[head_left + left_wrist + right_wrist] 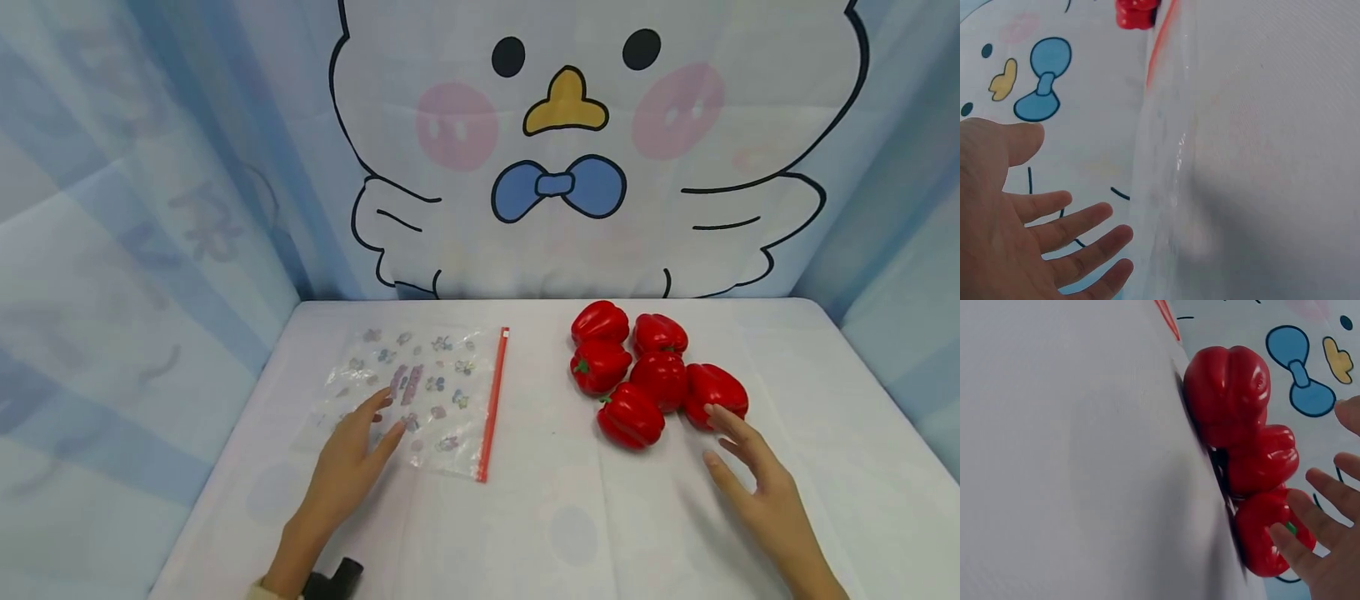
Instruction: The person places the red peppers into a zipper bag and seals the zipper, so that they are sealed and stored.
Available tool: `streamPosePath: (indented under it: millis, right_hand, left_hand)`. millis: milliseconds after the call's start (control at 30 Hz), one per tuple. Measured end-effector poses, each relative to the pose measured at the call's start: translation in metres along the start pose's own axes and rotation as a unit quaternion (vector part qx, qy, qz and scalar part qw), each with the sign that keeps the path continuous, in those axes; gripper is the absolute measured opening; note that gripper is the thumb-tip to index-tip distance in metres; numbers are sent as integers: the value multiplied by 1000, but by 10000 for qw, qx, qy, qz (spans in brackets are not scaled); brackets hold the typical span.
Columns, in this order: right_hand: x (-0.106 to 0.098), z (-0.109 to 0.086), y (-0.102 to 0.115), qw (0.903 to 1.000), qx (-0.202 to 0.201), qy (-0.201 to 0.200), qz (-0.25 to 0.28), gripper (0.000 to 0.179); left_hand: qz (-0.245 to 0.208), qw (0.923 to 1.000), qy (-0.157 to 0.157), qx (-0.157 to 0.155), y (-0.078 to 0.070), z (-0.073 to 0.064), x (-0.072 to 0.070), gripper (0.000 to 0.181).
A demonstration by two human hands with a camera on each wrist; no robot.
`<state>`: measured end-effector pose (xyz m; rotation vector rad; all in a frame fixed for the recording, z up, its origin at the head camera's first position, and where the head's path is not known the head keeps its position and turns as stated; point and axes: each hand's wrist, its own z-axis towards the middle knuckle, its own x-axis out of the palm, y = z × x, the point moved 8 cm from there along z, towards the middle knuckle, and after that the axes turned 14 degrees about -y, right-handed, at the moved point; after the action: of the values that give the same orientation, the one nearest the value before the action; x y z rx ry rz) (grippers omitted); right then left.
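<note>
A clear plastic zip bag (442, 400) with small printed figures and a red zip strip (492, 400) lies flat on the left half of the table. My left hand (347, 462) hovers at the bag's near left part, fingers spread and holding nothing; in the left wrist view the hand (1054, 231) shows its open palm. Several glossy red bell peppers (660, 380) sit clustered on the right, some with green stems. My right hand (765, 500) is just in front of the rightmost pepper (716, 394), fingers apart with nothing in them. Whether a fingertip touches that pepper I cannot tell.
A white cloth covers the table (525, 533). Behind it hangs a curtain (555, 250) printed with a cartoon face and blue bow, with more pale blue cloth at both sides. A black strap piece (335, 579) shows by the left wrist.
</note>
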<state>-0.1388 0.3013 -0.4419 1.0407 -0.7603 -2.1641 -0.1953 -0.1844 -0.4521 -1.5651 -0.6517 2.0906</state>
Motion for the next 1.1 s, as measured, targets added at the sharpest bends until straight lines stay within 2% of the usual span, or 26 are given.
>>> streamPosePath:
  millis: [167, 333, 733, 1100]
  right_hand:
    - [13, 2, 5, 9995, -55, 100, 302, 73]
    - [28, 4, 9, 9988, -104, 291, 378, 72]
    - [47, 7, 11, 9983, -179, 443, 326, 71]
    - [53, 6, 7, 9978, -174, 604, 206, 73]
  left_hand:
    - [-223, 9995, -35, -199, -9, 9, 8, 62]
    - [-273, 9994, -33, -213, -21, 14, 20, 59]
    - [-81, 9999, -22, 103, -48, 16, 48, 52]
    - [-261, 9995, 49, 140, -61, 18, 66, 43]
